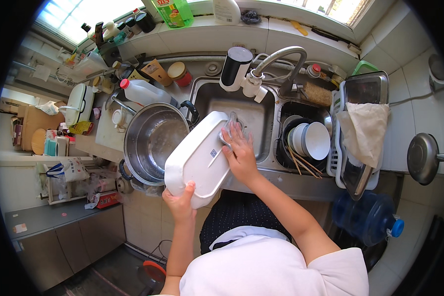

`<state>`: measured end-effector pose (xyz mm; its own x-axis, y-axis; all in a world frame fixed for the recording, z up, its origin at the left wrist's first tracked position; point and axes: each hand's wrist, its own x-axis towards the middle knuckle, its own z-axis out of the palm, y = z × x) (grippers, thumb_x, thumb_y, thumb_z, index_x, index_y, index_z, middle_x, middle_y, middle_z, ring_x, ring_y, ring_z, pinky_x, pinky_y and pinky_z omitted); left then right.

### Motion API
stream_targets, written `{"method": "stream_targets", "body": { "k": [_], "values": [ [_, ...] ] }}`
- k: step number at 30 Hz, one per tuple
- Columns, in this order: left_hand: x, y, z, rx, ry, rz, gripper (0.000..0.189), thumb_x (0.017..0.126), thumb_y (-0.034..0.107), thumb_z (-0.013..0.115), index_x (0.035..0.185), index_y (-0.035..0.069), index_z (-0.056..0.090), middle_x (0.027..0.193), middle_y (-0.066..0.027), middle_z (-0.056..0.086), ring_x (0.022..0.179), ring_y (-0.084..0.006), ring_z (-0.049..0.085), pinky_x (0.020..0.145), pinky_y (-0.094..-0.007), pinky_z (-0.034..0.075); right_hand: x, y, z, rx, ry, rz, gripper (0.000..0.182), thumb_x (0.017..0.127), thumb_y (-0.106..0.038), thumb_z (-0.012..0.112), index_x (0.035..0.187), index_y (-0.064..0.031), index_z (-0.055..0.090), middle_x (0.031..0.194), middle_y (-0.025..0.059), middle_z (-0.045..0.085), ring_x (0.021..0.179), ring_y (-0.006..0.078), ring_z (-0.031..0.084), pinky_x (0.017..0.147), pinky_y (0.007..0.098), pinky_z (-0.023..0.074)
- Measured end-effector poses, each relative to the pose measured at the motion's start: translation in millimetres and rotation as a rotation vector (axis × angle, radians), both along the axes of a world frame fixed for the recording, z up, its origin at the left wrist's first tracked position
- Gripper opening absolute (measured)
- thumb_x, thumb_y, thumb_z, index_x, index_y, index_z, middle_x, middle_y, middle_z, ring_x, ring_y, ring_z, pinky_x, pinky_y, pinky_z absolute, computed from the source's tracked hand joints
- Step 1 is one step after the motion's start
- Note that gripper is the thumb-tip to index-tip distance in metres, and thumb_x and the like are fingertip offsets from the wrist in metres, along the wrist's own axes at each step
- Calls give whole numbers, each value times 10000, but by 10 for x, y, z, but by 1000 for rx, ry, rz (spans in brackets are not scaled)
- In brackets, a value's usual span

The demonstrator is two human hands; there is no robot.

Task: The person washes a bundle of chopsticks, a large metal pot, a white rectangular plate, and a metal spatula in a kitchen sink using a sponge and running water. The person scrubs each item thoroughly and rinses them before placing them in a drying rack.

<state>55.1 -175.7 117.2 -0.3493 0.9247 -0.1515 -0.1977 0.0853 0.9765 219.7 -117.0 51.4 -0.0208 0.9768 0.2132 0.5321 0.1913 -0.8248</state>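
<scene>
My left hand (181, 201) grips the lower end of a white rectangular dish (199, 166) with cut corners, thumb on its underside, which faces up. The dish is tilted over the near left edge of the steel sink (257, 140). At the dish's upper right side, my right hand (239, 148) presses a thin, translucent grayish cloth or film (230, 124) against it, fingers spread. Part of this material is hidden by the fingers. Left of the dish stands a large steel pot (153, 144). The faucet (298, 55), with a white and black water filter (236, 68), rises behind the sink.
The right basin holds stacked bowls (316, 140) and wooden chopsticks (296, 161). Farther right, a white dish rack (336, 129) carries metal trays and a beige cloth (368, 129). A plastic jug (144, 92) stands behind the pot. A blue water bottle (366, 218) lies below the rack.
</scene>
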Motion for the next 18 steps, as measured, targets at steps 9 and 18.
{"method": "stream_targets", "body": {
  "k": [9, 18],
  "values": [
    [48, 73, -35, 30, -131, -26, 415, 766, 12, 604, 1165, -50, 506, 1125, -128, 580, 984, -208, 593, 850, -321, 488, -190, -300, 510, 163, -74, 214, 449, 849, -196, 543, 1295, -164, 502, 1425, 80, 367, 1356, 257, 268, 1068, 560, 50],
    [43, 112, -90, -95, -479, 106, 275, 885, 177, 550, 1097, 2, 542, 992, -77, 615, 884, -158, 617, 743, -292, 516, -299, -507, 720, 210, -42, 414, 461, 832, -125, 524, 1285, -59, 470, 1292, 87, 516, 1299, 232, 374, 1073, 558, 25]
  ]
}}
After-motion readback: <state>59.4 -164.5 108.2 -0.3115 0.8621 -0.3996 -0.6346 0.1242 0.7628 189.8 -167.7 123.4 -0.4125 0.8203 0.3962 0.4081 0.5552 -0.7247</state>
